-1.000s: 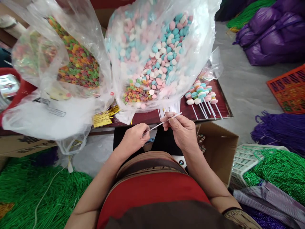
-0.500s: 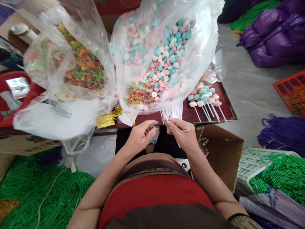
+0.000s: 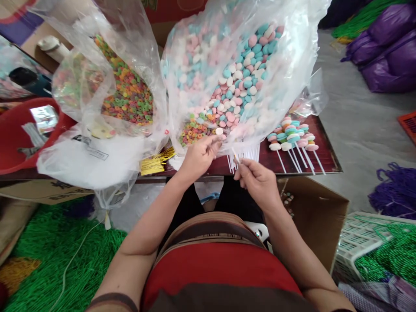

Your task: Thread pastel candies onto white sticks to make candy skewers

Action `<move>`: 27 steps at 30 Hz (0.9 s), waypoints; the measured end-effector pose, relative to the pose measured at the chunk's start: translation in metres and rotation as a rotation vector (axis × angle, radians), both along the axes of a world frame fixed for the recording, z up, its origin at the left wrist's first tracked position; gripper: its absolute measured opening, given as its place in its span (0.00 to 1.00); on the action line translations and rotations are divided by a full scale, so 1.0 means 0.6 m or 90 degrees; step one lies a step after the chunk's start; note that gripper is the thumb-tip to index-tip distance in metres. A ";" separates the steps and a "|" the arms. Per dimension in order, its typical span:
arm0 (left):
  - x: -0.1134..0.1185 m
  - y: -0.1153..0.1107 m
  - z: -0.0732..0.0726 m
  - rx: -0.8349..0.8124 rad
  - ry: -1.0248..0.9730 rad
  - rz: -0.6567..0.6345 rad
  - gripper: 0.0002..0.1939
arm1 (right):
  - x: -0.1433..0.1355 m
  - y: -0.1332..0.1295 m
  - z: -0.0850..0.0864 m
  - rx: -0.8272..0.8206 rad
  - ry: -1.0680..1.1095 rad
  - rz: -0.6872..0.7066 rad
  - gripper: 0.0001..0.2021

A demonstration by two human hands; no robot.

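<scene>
My left hand (image 3: pixel 202 157) reaches over the lower edge of a large clear plastic bag (image 3: pixel 305 47). Its thumb and fingers are drawn together at a small pink candy (image 3: pixel 223 137), beside a white candy (image 3: pixel 219 131). My right hand (image 3: pixel 256 177) is closed in a pinch on a thin white stick (image 3: pixel 234 154), which points up and away from me. Below the bag, more white sticks (image 3: pixel 251 152) lie side by side on the dark red table (image 3: pixel 325 138). Pink, blue and white candies (image 3: pixel 232 93) fill the bag's opening, with colourful ring candies (image 3: pixel 196 131) at its front.
Finished-looking candy skewers (image 3: pixel 294 138) lie on the right. Left are a bag of ring candies (image 3: pixel 128 93), yellow ties (image 3: pixel 156 162) and a red basin (image 3: pixel 19 162). A cardboard box (image 3: pixel 320 216) stands below right, near a white crate (image 3: pixel 349 242) with green strands.
My left hand has moved up and forward to the candies in the bag. My right hand keeps the white stick and is now further from the left. The view has shifted slightly left.
</scene>
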State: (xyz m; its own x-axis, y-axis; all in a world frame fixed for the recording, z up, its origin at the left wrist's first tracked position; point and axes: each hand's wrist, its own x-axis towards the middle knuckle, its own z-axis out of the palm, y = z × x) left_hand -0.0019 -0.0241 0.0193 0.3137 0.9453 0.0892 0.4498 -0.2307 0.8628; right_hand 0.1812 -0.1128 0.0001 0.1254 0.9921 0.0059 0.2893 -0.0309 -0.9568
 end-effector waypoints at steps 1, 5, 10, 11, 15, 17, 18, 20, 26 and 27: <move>0.007 0.024 0.002 0.041 0.059 0.017 0.15 | 0.004 0.018 0.004 0.007 -0.023 -0.020 0.15; 0.046 0.104 -0.002 0.070 0.351 0.032 0.14 | 0.005 0.127 0.018 0.065 -0.230 -0.030 0.16; 0.056 0.120 -0.018 0.041 0.483 0.005 0.14 | -0.025 0.229 0.009 -0.091 -0.505 0.095 0.17; 0.050 0.117 -0.021 0.053 0.465 0.015 0.14 | -0.030 0.235 0.005 -0.109 -0.542 0.111 0.17; 0.012 0.108 -0.040 0.059 0.283 0.115 0.06 | -0.036 0.230 -0.009 -0.114 -0.572 0.143 0.16; -0.003 0.104 -0.053 0.029 0.110 0.165 0.02 | -0.031 0.224 -0.015 -0.098 -0.554 0.150 0.14; -0.008 0.101 -0.058 0.004 0.016 0.179 0.03 | -0.028 0.222 -0.019 -0.084 -0.543 0.152 0.13; -0.013 0.092 -0.067 -0.058 -0.152 0.186 0.05 | -0.021 0.220 -0.026 -0.060 -0.516 0.150 0.10; -0.001 0.059 -0.069 -0.210 -0.376 0.231 0.10 | -0.006 0.203 -0.014 -0.015 -0.309 0.064 0.06; 0.003 0.055 -0.068 -0.224 -0.388 0.242 0.09 | -0.007 0.195 -0.006 -0.003 -0.244 0.057 0.07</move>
State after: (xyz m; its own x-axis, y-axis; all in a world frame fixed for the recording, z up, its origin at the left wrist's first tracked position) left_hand -0.0004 0.0090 -0.0216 -0.0435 0.9824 -0.1819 -0.1309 0.1748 0.9758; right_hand 0.1768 0.0045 -0.0037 0.0283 0.9991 0.0305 0.6277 0.0060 -0.7784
